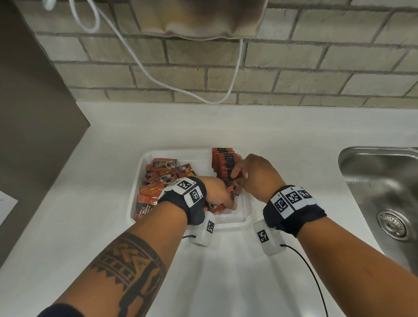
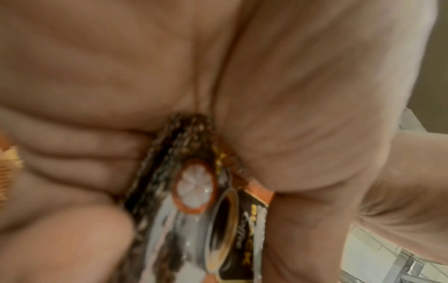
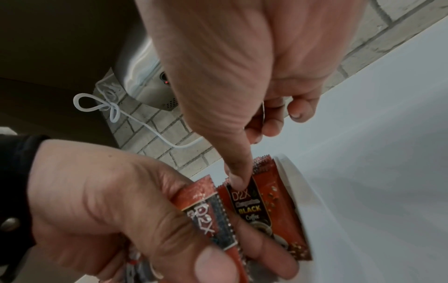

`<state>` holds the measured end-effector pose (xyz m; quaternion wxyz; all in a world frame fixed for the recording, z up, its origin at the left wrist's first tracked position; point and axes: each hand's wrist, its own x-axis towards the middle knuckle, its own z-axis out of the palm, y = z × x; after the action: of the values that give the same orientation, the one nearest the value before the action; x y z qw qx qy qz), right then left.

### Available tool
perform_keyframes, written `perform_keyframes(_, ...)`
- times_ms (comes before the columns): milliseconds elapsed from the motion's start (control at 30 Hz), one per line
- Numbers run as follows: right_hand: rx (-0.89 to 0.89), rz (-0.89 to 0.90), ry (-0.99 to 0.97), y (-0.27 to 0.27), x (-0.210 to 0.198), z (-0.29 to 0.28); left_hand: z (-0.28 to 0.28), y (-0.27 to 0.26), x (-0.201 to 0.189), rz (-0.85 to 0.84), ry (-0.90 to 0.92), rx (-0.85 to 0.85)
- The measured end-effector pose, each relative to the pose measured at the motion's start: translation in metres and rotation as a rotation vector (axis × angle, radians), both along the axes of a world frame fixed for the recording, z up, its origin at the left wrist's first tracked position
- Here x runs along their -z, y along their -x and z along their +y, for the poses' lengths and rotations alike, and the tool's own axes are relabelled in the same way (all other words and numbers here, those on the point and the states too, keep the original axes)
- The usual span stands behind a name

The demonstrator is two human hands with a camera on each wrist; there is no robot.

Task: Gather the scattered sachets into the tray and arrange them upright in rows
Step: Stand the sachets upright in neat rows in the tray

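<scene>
Left hand [image 1: 218, 194] grips a small bunch of sachets [image 3: 208, 216], fingers and thumb curled round them low in the near part of the tray [image 1: 137, 173]; the left wrist view shows the same packets [image 2: 194, 191] wedged between fingers and palm. Left side of the tray: loose sachets [image 1: 156, 183] lie flat, faces up, pointing every which way, some overlapping. Right side: a standing row [image 1: 226, 162] runs along the right wall from far end toward near, packets on edge, faces stacked against each other, long axis roughly vertical, leaning slightly. Right hand [image 1: 255, 175] sits at the near end of that row, fingers curled, index finger [image 3: 238, 172] pressing the top edge of the front sachet [image 3: 266, 206]; looks like steadying, and I can't tell whether it actually pinches anything. Step in hand, my read: feed the left hand's bunch onto the near end of the row. To do it well: square the bunch first so the edges line up, print facing the same way as the row, keep the right finger bracing the row so it doesn't domino, then slide the bunch in on edge, tight against the last packet. Countertop [image 1: 85, 213] outside the tray shows no sachets; sink [image 1: 386, 185] is well to the right.
</scene>
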<state>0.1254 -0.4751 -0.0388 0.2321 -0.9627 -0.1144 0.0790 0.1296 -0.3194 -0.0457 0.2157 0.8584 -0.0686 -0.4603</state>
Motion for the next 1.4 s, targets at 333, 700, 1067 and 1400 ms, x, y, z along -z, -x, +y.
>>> perform_keyframes(333, 0.032, -0.082, -0.132, 0.011, -0.006, -0.011, 0.013, 0.003, -0.005, 0.001, 0.103, -0.075)
perform_keyframes(700, 0.079, 0.114, -0.640, 0.020, -0.022, -0.013, 0.029, 0.018, -0.025, 0.179, 0.821, -0.341)
perform_keyframes(1067, 0.099, 0.045, -0.552, 0.018, -0.034, -0.015, 0.034, 0.023, -0.024, -0.012, 0.789, -0.302)
perform_keyframes(1400, 0.051, -0.151, -0.250, 0.022, -0.042, -0.022, 0.055, 0.014, -0.030, -0.180, 0.244, -0.204)
